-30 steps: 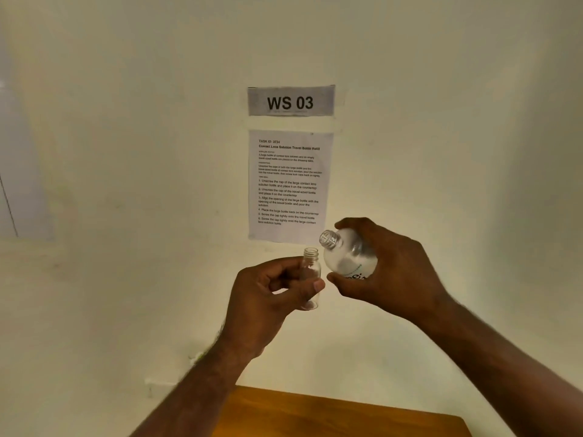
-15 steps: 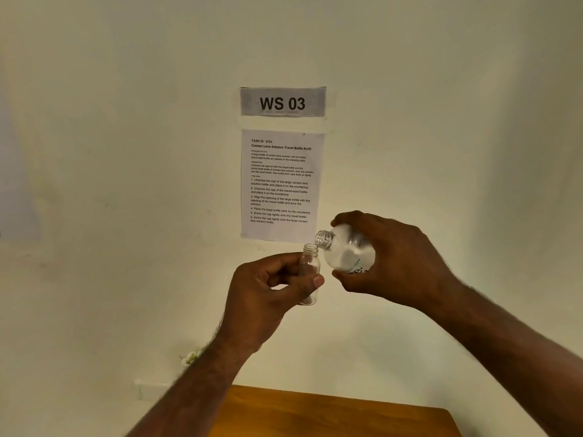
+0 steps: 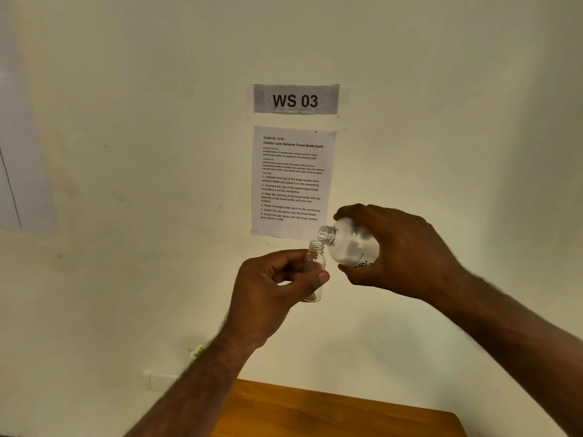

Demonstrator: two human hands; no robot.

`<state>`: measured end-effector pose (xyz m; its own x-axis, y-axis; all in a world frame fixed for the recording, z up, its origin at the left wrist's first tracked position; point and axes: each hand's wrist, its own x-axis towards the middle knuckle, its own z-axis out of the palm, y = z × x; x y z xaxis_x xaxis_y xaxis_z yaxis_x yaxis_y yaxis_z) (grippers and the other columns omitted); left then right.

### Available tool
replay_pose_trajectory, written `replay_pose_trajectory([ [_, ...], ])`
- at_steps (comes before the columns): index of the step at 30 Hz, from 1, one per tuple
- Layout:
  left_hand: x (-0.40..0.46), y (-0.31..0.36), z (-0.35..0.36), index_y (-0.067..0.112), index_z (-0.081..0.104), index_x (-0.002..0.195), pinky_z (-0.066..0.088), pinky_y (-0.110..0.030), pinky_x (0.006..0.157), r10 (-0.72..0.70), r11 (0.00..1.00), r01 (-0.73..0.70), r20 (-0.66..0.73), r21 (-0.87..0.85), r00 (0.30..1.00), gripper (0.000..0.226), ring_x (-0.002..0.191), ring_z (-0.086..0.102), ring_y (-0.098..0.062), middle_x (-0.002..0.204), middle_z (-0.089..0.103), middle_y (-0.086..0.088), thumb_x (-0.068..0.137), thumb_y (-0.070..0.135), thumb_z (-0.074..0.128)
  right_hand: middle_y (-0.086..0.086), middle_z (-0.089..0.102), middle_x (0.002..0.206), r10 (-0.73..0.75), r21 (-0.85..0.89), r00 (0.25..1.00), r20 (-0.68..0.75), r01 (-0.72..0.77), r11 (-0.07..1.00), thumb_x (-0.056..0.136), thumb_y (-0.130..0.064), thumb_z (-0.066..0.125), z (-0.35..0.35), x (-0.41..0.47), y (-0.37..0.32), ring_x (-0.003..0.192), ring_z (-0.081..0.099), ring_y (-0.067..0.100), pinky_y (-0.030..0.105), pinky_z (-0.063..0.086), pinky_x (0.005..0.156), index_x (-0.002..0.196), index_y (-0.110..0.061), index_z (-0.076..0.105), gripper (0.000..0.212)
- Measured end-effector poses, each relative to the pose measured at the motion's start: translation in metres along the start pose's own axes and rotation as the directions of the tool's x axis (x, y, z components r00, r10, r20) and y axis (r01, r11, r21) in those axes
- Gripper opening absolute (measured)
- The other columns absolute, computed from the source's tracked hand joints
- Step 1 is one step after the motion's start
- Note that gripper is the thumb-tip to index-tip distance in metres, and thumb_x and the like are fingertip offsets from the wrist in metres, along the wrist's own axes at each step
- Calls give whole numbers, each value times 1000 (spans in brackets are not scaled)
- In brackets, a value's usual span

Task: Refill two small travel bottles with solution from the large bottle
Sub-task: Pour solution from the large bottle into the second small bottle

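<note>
Travel bottle [image 3: 315, 272], small and clear with its cap off, stands upright in the air in front of the wall, well above the bench [image 3: 340, 411]. The left hand [image 3: 268, 291] has it in a closed grip, thumb across the front of the glass and fingers curled behind it, so only the neck and the base show clearly. It looks empty or nearly so; I cannot tell whether any liquid has gone in.

At about two o'clock from the small bottle's mouth sits the large bottle [image 3: 351, 244], also uncapped and tipped over so that its threaded neck points toward nine o'clock and slightly down. Its opening is just above and beside the small bottle's rim, very close to it, though I cannot say whether the two touch. The right hand [image 3: 400, 250] is wrapped fully round the large bottle's body in a firm closed grip, fingers over the top and thumb beneath. White cloudy contents show through the tilted body.

On the wall at twelve o'clock from the hands hangs a printed instruction sheet [image 3: 293, 181], and above it a sign [image 3: 296, 100] reading "WS 03". The wooden bench corner lies at six o'clock, at the bottom edge.
</note>
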<state>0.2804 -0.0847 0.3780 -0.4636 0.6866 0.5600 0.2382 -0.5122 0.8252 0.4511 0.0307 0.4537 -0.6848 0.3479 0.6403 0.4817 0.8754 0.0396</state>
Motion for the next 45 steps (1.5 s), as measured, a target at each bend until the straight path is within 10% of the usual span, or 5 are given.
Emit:
replay_pose_trajectory([
  [45, -4, -6, 5, 14, 81, 100, 64, -39, 63, -25, 1000, 25, 16, -7, 1000, 35, 78, 76, -31, 84, 79, -9, 67, 28, 83, -17, 62, 109, -166, -308, 981, 102, 190, 932, 63, -51, 73, -17, 16, 7, 93, 59, 17, 27, 40, 64, 130, -43, 44, 74],
])
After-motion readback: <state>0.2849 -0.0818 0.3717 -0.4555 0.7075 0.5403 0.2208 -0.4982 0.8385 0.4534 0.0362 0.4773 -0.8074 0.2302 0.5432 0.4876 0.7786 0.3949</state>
